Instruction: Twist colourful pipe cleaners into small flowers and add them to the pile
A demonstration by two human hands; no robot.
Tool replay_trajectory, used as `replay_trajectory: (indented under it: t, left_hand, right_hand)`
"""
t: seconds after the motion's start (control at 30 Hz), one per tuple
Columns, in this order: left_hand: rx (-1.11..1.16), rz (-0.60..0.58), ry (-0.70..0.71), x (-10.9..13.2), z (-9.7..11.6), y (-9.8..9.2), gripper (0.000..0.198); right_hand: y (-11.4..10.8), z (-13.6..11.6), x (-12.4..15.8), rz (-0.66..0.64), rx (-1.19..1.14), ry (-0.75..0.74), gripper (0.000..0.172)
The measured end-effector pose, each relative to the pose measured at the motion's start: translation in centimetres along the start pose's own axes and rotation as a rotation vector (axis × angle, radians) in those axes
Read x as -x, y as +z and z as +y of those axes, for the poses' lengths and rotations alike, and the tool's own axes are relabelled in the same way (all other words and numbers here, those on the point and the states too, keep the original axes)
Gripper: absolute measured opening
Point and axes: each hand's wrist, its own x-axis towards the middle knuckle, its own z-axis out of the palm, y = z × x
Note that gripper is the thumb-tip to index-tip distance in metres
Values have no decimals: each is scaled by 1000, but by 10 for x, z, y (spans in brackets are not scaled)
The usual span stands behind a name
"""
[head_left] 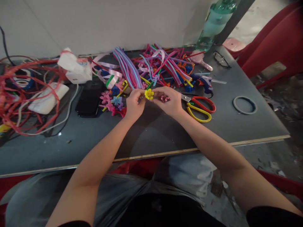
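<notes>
A small yellow pipe-cleaner flower (149, 94) sits between my two hands above the grey table (153, 132). My left hand (134, 103) is closed, its fingertips pinching the flower from the left. My right hand (169, 101) is curled and pinches the flower's other side, with a bit of pink pipe cleaner (164, 98) showing at its fingers. Finished pink, blue and purple flowers (113, 102) lie just left of my left hand. A heap of coloured pipe cleaners (156, 66) lies behind both hands.
Red-and-yellow scissors (200, 107) lie right of my right hand, a blue glue gun (204, 82) behind them. A black phone (90, 99), white charger (77, 71), tangled red cords (21, 91), tape ring (244, 105), glasses (221, 59) and green bottle (214, 23) ring the table.
</notes>
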Motion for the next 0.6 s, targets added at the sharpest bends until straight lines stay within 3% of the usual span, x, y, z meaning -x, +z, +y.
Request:
replay_trajectory:
  t: [0.3,0.47,0.6]
  left_hand:
    - [-40,12,100,0,2,0,12]
    - [-61,50,144,1,1,0,11]
    - [-92,58,119,2,0,-2,12]
  right_hand:
    - [-6,11,-3,-45,9,-161,15]
    - [2,14,1,35,92,-318,19]
    - [6,12,3,135,142,-334,24]
